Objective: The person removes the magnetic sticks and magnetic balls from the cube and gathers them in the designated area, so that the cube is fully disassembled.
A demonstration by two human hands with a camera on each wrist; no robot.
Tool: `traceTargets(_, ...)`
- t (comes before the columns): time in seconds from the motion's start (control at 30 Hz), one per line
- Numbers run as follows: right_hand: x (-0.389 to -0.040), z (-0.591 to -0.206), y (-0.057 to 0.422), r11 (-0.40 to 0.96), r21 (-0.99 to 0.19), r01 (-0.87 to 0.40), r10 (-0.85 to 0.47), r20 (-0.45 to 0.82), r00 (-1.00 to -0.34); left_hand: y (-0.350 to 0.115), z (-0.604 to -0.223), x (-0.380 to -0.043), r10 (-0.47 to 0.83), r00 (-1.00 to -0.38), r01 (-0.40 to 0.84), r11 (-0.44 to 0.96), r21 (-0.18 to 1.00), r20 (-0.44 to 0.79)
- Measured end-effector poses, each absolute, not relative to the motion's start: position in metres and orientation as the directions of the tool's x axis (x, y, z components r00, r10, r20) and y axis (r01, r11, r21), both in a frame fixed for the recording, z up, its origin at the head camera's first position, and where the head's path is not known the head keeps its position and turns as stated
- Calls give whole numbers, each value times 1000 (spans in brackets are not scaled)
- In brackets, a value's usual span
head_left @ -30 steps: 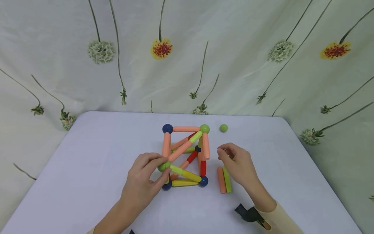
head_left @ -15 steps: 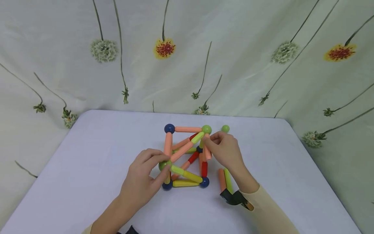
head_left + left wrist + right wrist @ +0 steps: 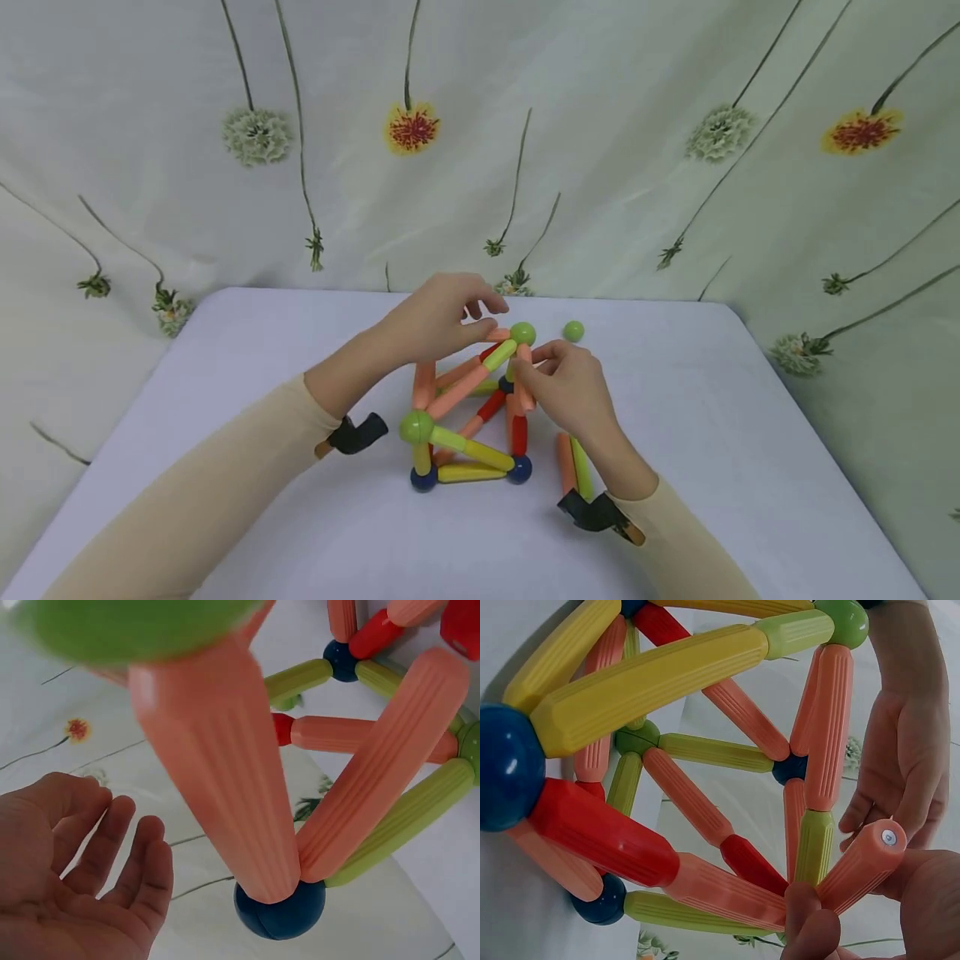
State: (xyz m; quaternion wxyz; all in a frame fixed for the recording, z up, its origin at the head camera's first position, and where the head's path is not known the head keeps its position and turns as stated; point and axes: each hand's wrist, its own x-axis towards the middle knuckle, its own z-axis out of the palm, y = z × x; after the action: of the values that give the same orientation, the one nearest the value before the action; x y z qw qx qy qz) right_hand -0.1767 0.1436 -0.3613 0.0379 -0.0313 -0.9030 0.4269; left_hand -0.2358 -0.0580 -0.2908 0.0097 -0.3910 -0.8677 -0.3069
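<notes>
A frame of magnetic rods and balls stands on the table, with a green ball (image 3: 417, 427) at its near left upper corner. At the back right upper corner is another green ball (image 3: 522, 334); a salmon rod (image 3: 861, 866) slants from it, its magnet end free. My right hand (image 3: 566, 383) pinches this rod close to the ball. My left hand (image 3: 442, 317) hovers over the back left of the frame, fingers loosely bent, covering the blue ball there in the head view. In the left wrist view that blue ball (image 3: 281, 911) sits beside the fingers, apart from them.
Right of the frame, a loose salmon rod (image 3: 566, 462) and a lime rod (image 3: 581, 468) lie side by side, partly under the right wrist's black strap (image 3: 596, 510). A loose green ball (image 3: 573, 331) rests near the back edge. Flower-patterned cloth (image 3: 615, 167) hangs behind the table (image 3: 262, 383).
My left hand has let go of the near left green ball and moved up and back over the frame. My right hand has come left from beside the frame onto the hanging salmon rod.
</notes>
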Motion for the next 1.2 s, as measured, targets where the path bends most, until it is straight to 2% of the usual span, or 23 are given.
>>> traceTargets(0.13,-177,-362,147,632,-775,6,69,49,-996,-42,-289,-259,722,-659,695,478,537,210)
traceTargets(0.3,-174,-360,149,626,-780,-19,52,66,-997,-29,-286,-271,772,-616,721,476,504,153)
traceTargets(0.57,-172,-361,148,579,-814,-32,25,57,-998,-22,-295,-268,885,-464,807,442,392,-42)
traceTargets(0.97,-170,-366,157,593,-803,-68,44,117,-992,-23,-298,-263,905,-420,847,416,332,-64)
traceTargets(1.2,-168,-373,168,572,-819,-48,113,136,-984,-22,-296,-263,886,-457,831,457,318,-79)
